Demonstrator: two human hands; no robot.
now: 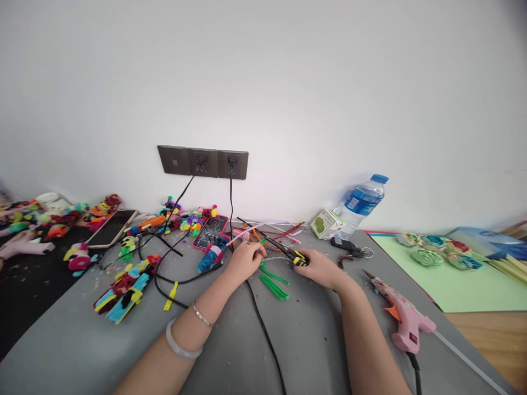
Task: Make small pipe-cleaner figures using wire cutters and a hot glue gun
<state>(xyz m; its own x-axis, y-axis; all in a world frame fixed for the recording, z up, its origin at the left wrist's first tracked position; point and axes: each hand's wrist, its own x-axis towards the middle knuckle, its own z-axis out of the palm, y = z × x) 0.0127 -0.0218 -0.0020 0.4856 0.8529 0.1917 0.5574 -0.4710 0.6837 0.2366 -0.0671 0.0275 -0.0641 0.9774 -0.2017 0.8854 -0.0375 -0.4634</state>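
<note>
My left hand (246, 260) rests on the grey mat (308, 340) with its fingers curled, pinching a thin pipe cleaner (272, 258) that I can barely make out. My right hand (319, 267) grips a small cutter with black and yellow handles (298, 258), its tip pointing left towards the left hand. Bent green pipe cleaners (274, 282) lie just in front of both hands. More loose pipe cleaners (272, 233) in red, orange and white are scattered behind them.
A pink glue gun (401, 315) lies to the right. A water bottle (360, 206), small green carton (325, 224) and key fob (346, 245) sit by the wall. Two phones (211, 231) (112, 227), black cables (263, 329) and colourful craft figures (123, 291) crowd the left. Green paper (453, 280) holds paper flowers.
</note>
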